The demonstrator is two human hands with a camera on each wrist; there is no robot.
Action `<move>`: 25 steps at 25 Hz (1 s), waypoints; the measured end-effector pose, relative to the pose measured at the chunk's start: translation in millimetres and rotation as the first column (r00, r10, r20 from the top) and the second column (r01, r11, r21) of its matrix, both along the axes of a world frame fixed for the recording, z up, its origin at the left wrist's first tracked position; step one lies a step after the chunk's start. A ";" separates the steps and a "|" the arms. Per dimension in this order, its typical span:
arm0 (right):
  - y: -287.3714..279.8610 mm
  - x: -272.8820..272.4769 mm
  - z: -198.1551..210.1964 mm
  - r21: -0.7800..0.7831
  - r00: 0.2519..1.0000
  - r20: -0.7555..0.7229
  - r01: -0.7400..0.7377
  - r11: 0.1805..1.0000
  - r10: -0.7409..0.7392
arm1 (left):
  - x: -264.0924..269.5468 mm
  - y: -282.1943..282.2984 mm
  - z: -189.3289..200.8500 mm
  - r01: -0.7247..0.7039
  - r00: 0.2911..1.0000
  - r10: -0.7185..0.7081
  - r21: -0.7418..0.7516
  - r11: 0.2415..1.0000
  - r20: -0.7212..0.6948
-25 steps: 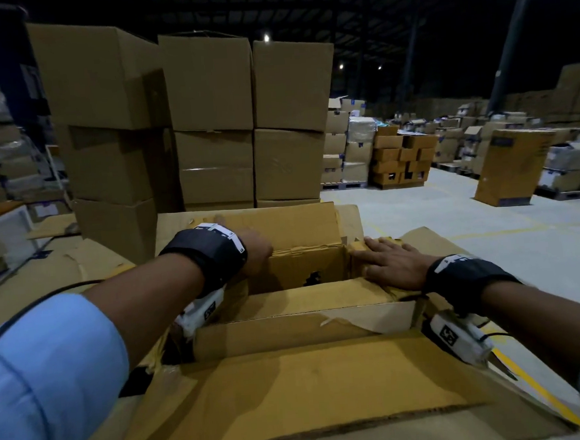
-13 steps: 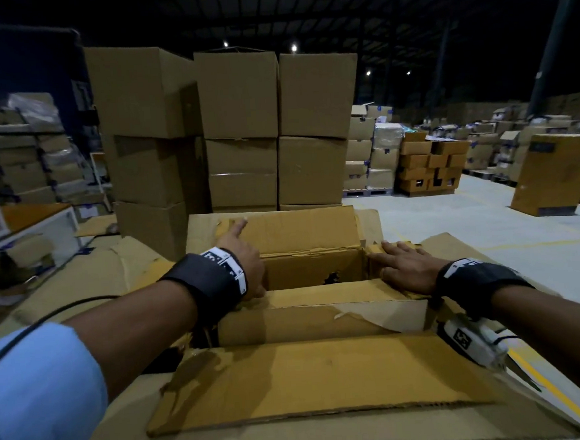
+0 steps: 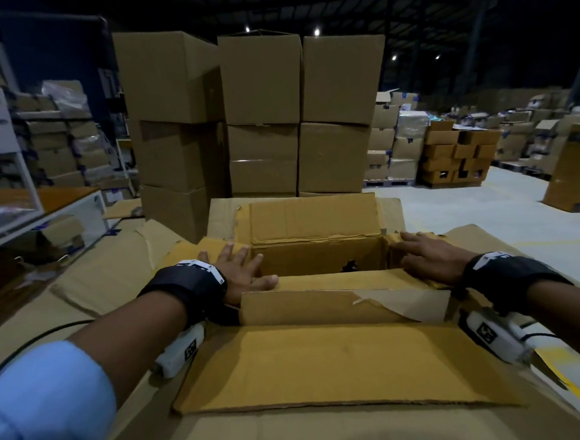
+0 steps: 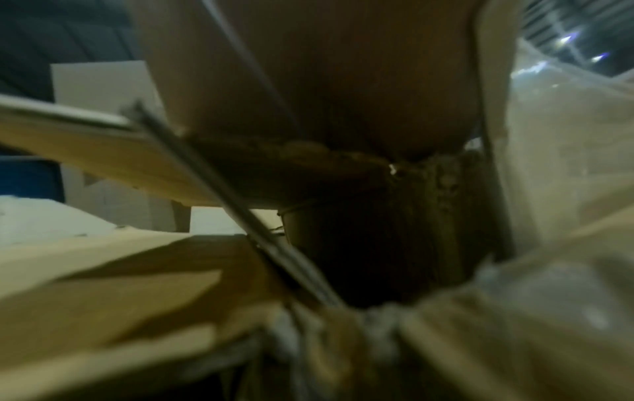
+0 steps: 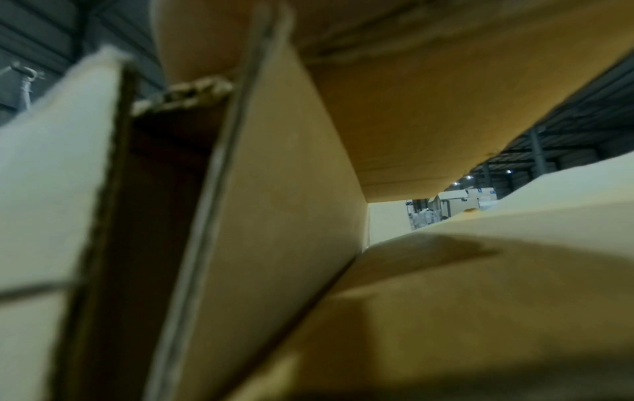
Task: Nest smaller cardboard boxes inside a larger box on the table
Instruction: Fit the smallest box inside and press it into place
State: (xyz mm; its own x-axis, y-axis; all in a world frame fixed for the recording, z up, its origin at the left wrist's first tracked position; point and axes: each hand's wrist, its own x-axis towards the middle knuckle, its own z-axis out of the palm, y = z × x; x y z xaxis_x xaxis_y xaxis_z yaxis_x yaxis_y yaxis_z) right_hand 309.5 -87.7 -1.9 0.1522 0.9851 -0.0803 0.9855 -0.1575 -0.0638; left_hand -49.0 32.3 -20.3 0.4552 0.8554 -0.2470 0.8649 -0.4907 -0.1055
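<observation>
A smaller open cardboard box [image 3: 318,257] sits down inside a larger cardboard box [image 3: 330,419] on the table, all its flaps spread outward. My left hand [image 3: 240,269] lies flat with spread fingers on the smaller box's left flap. My right hand [image 3: 425,256] lies flat on its right flap, fingers straight. The near flap [image 3: 346,360] of the smaller box stretches toward me over the larger box's flap. Both wrist views show only blurred cardboard edges [image 4: 103,152] and flaps [image 5: 274,217] from below; the fingers are hidden there.
Tall stacks of closed cardboard boxes [image 3: 261,118] stand right behind the table. A white shelf [image 3: 40,209] with goods is at the left. Pallets of boxes [image 3: 448,153] and a single box [image 3: 576,168] stand on the pale warehouse floor [image 3: 487,213] at the right.
My left hand has come out of the smaller box's left side and spread flat on its left flap. The right hand stays on the right flap. The view has tilted slightly.
</observation>
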 end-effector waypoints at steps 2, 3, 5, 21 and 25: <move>-2.9 -3.2 2.7 0.026 0.997 -0.080 -0.002 1.000 0.004 | -2.0 0.5 1.7 -0.021 0.999 0.021 -0.030 0.999 0.024; -4.0 -3.9 3.8 0.040 0.992 -0.123 -0.004 0.999 0.009 | -3.9 0.8 3.7 -0.019 0.999 0.021 -0.048 0.999 0.037; -6.6 -3.4 5.4 0.063 0.980 -0.197 0.003 0.998 0.010 | -5.2 -0.6 8.9 -0.012 0.997 0.017 -0.076 0.997 0.069; -8.3 -0.5 2.8 0.093 0.907 -0.420 0.090 0.992 -0.043 | 19.1 -23.3 23.1 0.016 0.996 -0.003 -0.131 0.991 0.094; -9.3 -1.6 3.1 0.085 0.914 -0.393 0.142 0.986 -0.098 | 25.6 -15.4 19.3 -0.029 0.993 0.045 -0.144 0.989 0.110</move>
